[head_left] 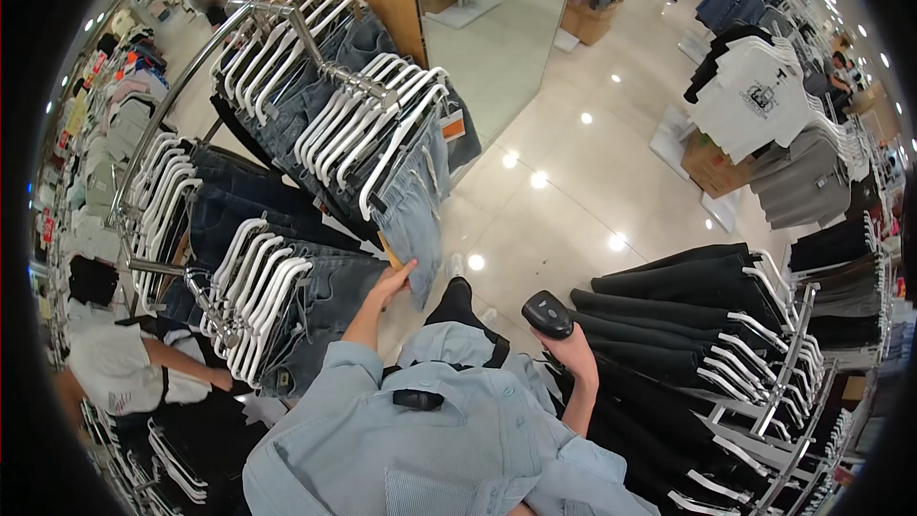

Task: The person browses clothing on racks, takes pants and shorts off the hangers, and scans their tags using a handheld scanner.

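Note:
My left hand (pixel 392 282) is closed on the lower edge of a pair of light-blue denim shorts (pixel 420 201), which hang at the front end of the upper rack arm. A yellowish strip (pixel 390 250) shows just above my fingers; I cannot tell what it is. On the same garment's waist side hangs a white and orange tag (pixel 452 126). In my right hand (pixel 573 354) is a black handheld barcode scanner (pixel 547 313), held beside the row of black trousers (pixel 659 320). My fingers are mostly hidden behind the scanner.
A chrome rack (pixel 315 48) with denim on white hangers (pixel 253 291) stands at left. At right are the trouser rack (pixel 802 325), white T-shirts (pixel 745 96) and a cardboard box (pixel 714 167). A mirror (pixel 487 48) stands ahead. Another person (pixel 119 368) is at lower left.

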A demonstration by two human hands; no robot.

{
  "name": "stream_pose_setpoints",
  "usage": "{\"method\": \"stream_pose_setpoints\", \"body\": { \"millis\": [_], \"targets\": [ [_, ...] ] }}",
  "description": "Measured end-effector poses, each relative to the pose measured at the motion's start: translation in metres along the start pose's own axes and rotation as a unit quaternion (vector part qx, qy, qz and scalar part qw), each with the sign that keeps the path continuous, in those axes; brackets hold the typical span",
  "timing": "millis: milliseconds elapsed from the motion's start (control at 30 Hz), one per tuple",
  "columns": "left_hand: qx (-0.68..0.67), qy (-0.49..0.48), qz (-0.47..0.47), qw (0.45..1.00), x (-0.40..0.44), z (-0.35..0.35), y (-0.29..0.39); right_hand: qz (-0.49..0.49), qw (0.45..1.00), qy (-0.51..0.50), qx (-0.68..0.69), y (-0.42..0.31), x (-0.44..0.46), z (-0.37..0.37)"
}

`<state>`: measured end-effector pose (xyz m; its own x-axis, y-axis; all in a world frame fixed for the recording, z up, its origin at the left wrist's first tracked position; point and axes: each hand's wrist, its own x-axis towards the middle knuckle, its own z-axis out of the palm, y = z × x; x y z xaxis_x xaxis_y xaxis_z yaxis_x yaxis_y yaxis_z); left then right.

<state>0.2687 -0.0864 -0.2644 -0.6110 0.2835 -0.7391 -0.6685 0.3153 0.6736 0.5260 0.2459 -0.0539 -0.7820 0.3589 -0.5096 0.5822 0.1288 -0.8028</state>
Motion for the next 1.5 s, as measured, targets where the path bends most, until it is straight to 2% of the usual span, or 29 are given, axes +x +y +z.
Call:
{"method": "stream_pose_setpoints", "body": {
  "millis": [133,200,233,333,467,567,733,833,867,900,967,1067,1200,1300,1500],
  "targets": [
    [-0.015,-0.01,0.009,1.0,0.003,0.0,0.006,0.019,1.0,0.011,-0.006,-0.004,-0.004,0.0],
    [-0.054,0.008,0.001,0.998,0.004,0.002,0.011,0.008,1.0,0.005,0.008,0.004,-0.003,0.002],
    [-0.09,0.019,-0.005,0.996,0.006,0.005,0.012,0.044,0.999,-0.005,0.028,0.004,-0.004,0.002],
    [-0.109,0.036,0.0,0.993,0.022,0.0,-0.001,0.018,0.998,0.006,0.054,0.007,-0.004,0.005],
    [-0.1,0.065,-0.016,0.993,0.022,0.003,0.004,0.042,0.998,0.0,0.047,0.004,-0.007,0.003],
    [-0.069,0.074,-0.05,0.994,0.034,-0.004,-0.001,0.021,0.998,0.008,0.06,0.019,-0.003,0.006],
    [-0.07,0.065,-0.042,0.995,0.052,-0.016,-0.01,-0.004,0.994,0.059,0.094,0.011,-0.01,0.007],
    [-0.049,0.103,-0.048,0.992,0.078,-0.026,-0.02,-0.134,0.978,0.064,0.147,0.031,-0.008,0.016],
    [-0.039,0.134,-0.057,0.989,0.083,-0.025,-0.022,-0.126,0.975,0.093,0.16,0.031,-0.011,0.014],
    [-0.016,0.115,-0.056,0.992,0.089,-0.024,-0.022,-0.103,0.983,0.077,0.133,0.029,-0.015,0.012],
    [-0.023,0.143,-0.094,0.985,0.102,-0.023,-0.024,-0.023,0.994,0.051,0.097,0.024,-0.021,0.008],
    [-0.011,0.152,-0.131,0.98,0.123,-0.019,-0.023,-0.043,0.988,0.096,0.113,0.019,-0.036,0.008],
    [0.021,0.133,-0.129,0.982,0.137,-0.006,-0.015,-0.058,0.977,0.13,0.161,0.03,-0.048,0.013],
    [0.027,0.095,-0.132,0.986,0.148,0.007,-0.01,0.002,0.981,0.14,0.136,0.036,-0.058,0.012],
    [0.042,0.052,-0.139,0.988,0.157,0.023,0.006,-0.02,0.967,0.191,0.165,0.042,-0.064,0.026]
  ]
}}
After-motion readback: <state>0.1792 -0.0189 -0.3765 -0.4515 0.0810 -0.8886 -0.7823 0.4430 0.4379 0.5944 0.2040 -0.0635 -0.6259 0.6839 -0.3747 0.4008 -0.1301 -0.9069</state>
